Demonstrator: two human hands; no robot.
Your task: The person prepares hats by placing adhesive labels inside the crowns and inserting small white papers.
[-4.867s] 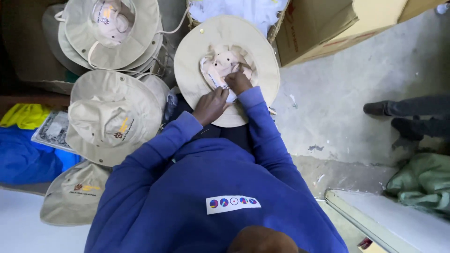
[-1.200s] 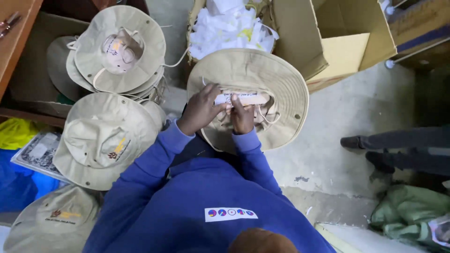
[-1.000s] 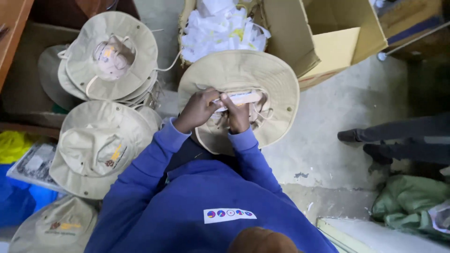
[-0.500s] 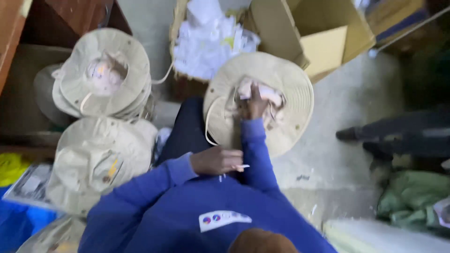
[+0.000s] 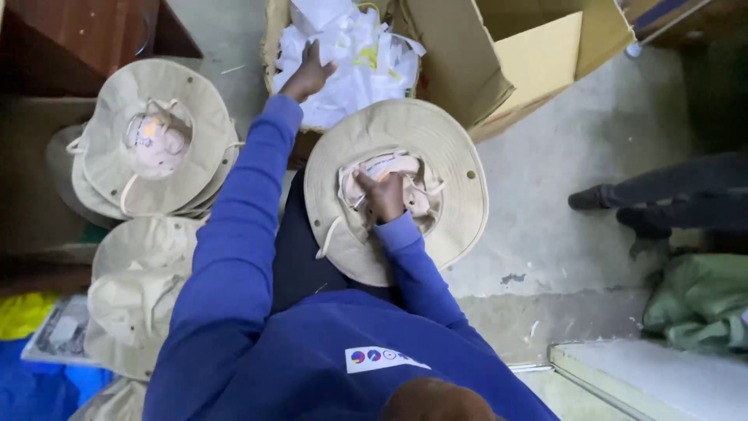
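Reaching up into the basket of white crumpled paper [image 5: 354,66], the left hand [image 5: 309,76] had left the hat, where both hands were working about a second before. So the stuffing looked only part done, I'd guess, with more paper wanted. Its fingers were spread loosely over the paper, touching it, nothing gripped yet. The right hand [image 5: 387,197] sat curled inside the crown of the upturned beige sun hat [image 5: 396,191] on the lap, pressing the paper filling down.
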